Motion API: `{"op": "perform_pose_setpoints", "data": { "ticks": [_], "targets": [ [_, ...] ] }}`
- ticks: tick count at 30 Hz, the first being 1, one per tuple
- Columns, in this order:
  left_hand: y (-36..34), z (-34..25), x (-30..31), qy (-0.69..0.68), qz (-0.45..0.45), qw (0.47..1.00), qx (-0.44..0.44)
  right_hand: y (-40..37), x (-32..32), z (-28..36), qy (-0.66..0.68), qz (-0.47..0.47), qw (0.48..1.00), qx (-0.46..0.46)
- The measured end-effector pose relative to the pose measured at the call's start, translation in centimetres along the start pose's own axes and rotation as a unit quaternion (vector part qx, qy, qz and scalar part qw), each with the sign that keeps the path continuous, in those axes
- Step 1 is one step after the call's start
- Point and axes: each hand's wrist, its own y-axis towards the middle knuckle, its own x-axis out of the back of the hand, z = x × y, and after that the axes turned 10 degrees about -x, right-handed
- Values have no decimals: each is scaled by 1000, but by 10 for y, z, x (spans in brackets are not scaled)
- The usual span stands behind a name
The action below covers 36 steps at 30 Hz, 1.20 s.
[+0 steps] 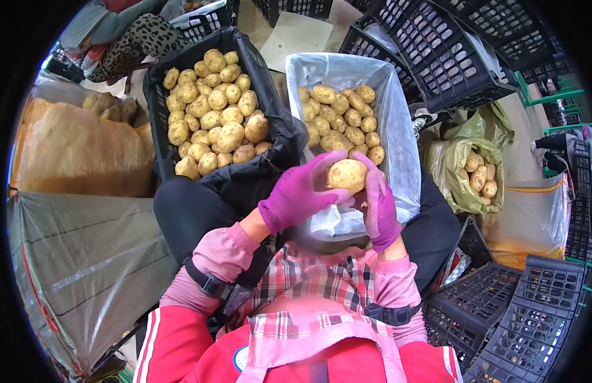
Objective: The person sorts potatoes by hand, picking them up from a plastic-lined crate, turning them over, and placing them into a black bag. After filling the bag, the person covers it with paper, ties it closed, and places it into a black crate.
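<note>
A large pale potato (347, 176) is held between my two gloved hands, above the near end of a crate lined with translucent plastic (398, 137). My left hand (307, 190), in a purple-pink glove, curves round the potato's left side. Against its right side are the bent fingers of my right hand (378, 201), gloved the same way. Several smaller potatoes (337, 118) lie in the lined crate. To its left, a black-lined crate (270, 96) is heaped with potatoes (213, 105). Something brownish below the held potato is partly hidden by my right hand.
Black mesh crates (436, 54) are stacked at upper right, with more (475, 297) at lower right. A green-yellow bag (446, 172) of potatoes stands at right. Large sacks (85, 150) fill the left side. Another person's patterned leg (146, 41) shows at upper left.
</note>
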Motion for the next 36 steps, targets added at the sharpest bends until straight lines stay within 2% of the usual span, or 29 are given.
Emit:
{"op": "perform_pose_setpoints", "data": {
  "ticks": [1, 4, 7, 10, 13, 15, 17, 19, 22, 25, 28, 31, 32, 34, 36],
  "targets": [
    [0, -4, 3, 60, 15, 998, 17, 0, -3, -2, -32, 5, 999, 4],
    [-3, 19, 4, 71, 5, 997, 25, -4, -11, 5, 7, 46, 998, -38],
    [-5, 27, 3, 77, -26, 996, -27, -7, -13, 2, 41, 67, 996, -48],
    [-3, 15, 7, -27, -26, 999, 34, -6, -10, -4, 19, 62, 998, -24],
    [-2, 24, 9, -56, -31, 996, 61, -8, -5, -6, 88, 82, 991, -57],
    [-2, 25, 11, -64, -47, 992, 99, -6, -12, -6, 94, 54, 994, 5],
    [-1, 20, 14, -135, -20, 974, 182, 0, -14, -9, 86, 42, 993, 71],
    [-1, 10, 20, -267, 52, 915, 297, 6, -16, -13, 65, 47, 987, 138],
    [-4, 16, 16, -344, 12, 920, 185, -2, -26, 4, 78, 17, 988, 135],
    [-5, 10, 11, -348, 23, 930, 118, 1, -24, 1, -130, -64, 976, 163],
    [-5, 3, 12, -372, 13, 924, 83, 0, -25, 8, -169, -70, 971, 155],
    [-8, 5, 18, -363, 17, 921, 141, 8, -20, -10, -65, -62, 991, 100],
    [-9, 13, 16, -370, -6, 917, 149, 10, -18, -7, -85, -71, 991, 70],
    [-11, 16, 22, -373, -47, 914, 153, 17, -21, -19, 74, -56, 996, -12],
    [-3, 20, 38, -406, -176, 888, 128, 28, -19, -57, 20, -58, 998, -5]
  ]
}}
